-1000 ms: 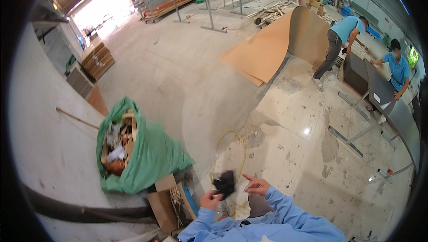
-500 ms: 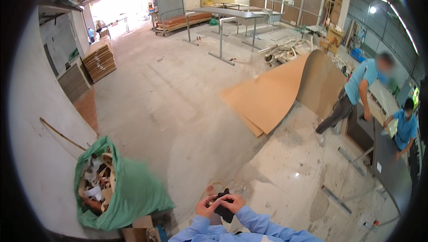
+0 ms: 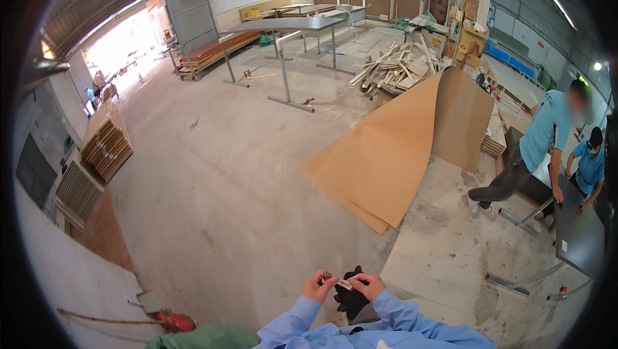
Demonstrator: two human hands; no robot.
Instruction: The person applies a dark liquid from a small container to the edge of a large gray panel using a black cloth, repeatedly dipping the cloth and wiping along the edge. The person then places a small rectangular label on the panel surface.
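Observation:
My left hand (image 3: 319,286) and my right hand (image 3: 367,286) are close together in front of my body, fingertips pinched. Between them is a small pale piece (image 3: 345,284), too small to name. The right fingers grip its end, while the left fingertips are closed at its other side. A crumpled black cloth item (image 3: 351,301), perhaps a glove, hangs just beneath the right hand. Whether the right palm also holds the cloth is hidden.
Large brown sheets (image 3: 380,156) lie curled on the floor ahead. Two people in blue shirts (image 3: 541,124) handle a dark tabletop (image 3: 582,233) at right. A grey table (image 3: 283,24) and scrap wood (image 3: 399,66) stand farther back. A green sack (image 3: 203,337) sits at lower left.
The view has turned right, and the green sack has mostly left the picture. My hands have moved slightly apart, showing the small pale piece between them. The person at right has bent toward the tabletop.

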